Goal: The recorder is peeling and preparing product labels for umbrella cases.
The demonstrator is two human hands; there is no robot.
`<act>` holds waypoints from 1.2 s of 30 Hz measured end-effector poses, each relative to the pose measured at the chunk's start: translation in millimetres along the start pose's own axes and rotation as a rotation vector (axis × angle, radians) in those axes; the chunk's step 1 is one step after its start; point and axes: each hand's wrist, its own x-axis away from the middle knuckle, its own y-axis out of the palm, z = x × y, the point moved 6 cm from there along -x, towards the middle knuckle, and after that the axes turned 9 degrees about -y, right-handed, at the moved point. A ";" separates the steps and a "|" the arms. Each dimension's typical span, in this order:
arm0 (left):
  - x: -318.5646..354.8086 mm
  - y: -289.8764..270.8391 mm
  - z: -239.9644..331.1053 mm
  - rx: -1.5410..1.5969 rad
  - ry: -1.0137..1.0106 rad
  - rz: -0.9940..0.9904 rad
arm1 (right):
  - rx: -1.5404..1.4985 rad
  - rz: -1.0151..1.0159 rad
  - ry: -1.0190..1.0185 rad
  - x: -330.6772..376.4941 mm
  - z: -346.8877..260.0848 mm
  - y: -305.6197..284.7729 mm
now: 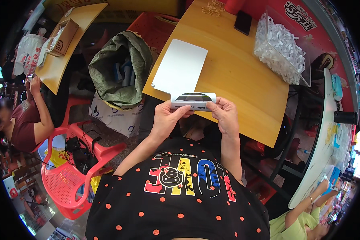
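Between my two hands, just above the table's near edge, is a rolled printed sheet (193, 100), white and grey with a dark umbrella picture on it. My left hand (170, 115) grips its left end, the thumb lying along the lower edge. At the other end my right hand (225, 113) pinches it between thumb and fingers. The inside of the roll is hidden. Beyond it a stack of white sheets (182, 66) lies flat on the yellow wooden table (228, 72).
A clear bin of white paper strips (282, 50), a black phone (243, 22) and rubber bands (213, 8) sit on the table. Left of it stands an open green sack (120, 94) holding pale rolls. A red chair (70, 180) is at left; other people work on both sides.
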 end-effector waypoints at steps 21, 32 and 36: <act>9.0 -3.4 33.5 -0.451 0.403 0.135 | 1.117 -0.123 -0.903 21.5 -50.4 29.3; 23.0 19.2 57.2 -0.810 0.719 0.223 | 1.183 -0.156 -0.973 19.8 -60.3 29.8; 25.3 18.5 56.6 -0.839 0.622 0.203 | 1.130 -0.176 -0.992 20.4 -59.8 29.7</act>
